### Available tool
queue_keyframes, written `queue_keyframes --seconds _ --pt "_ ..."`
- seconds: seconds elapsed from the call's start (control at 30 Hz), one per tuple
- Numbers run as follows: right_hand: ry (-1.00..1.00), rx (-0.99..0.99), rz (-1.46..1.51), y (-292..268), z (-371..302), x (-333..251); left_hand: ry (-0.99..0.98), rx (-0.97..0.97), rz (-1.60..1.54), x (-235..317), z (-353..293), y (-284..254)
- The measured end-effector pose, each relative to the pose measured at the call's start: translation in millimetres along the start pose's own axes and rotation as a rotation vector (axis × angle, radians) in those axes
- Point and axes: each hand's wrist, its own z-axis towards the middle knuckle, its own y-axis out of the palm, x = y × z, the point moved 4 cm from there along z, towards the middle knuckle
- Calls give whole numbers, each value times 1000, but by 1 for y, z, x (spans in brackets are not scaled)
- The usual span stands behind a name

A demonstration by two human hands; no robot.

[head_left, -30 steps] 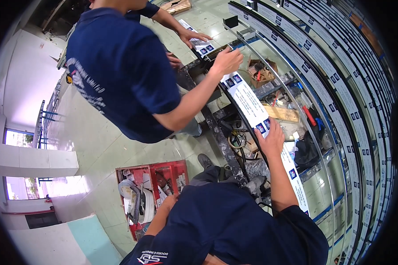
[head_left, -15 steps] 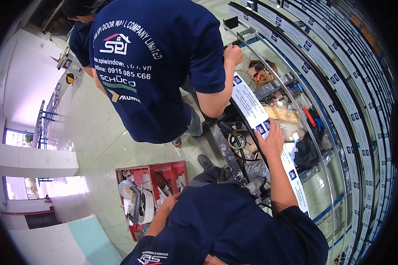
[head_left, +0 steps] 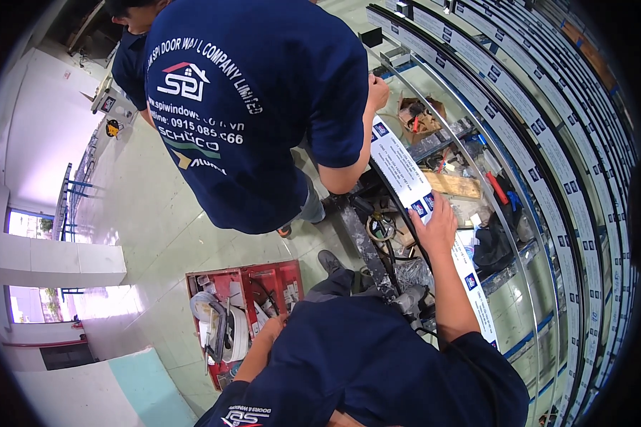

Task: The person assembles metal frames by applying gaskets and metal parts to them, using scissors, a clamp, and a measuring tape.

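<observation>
A long metal profile (head_left: 400, 165) with white printed film on its face and a black edge slants across the workbench. My right hand (head_left: 438, 226) grips it from above, thumb on the near edge and fingers over the far one. Low beside my body, next to the red tool cart, is my left hand (head_left: 272, 329). Its fingers look curled; my shirt partly covers them, and whatever they hold is too small to make out. A co-worker's hand (head_left: 378, 92) is near the profile's far end.
One co-worker in a navy shirt (head_left: 221, 142) stands ahead on the left, another beyond. Racked film-covered profiles (head_left: 541, 128) curve along the right. The red tool cart (head_left: 246, 274) stands at my left. On the bench lie a wood block (head_left: 454, 184), a red-handled tool (head_left: 497, 188) and cables.
The nearer co-worker's torso and arm have shifted slightly, and the farther co-worker's head has moved a little. My two hands stay in place.
</observation>
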Motion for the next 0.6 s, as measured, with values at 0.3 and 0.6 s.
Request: queue_keyframes --seconds 0.3,0.6 --pt "-12 12 14 -1 -4 -6 88 46 92 -30 10 19" --pt "11 -29 51 -4 -2 -9 42 77 64 -15 4 1"
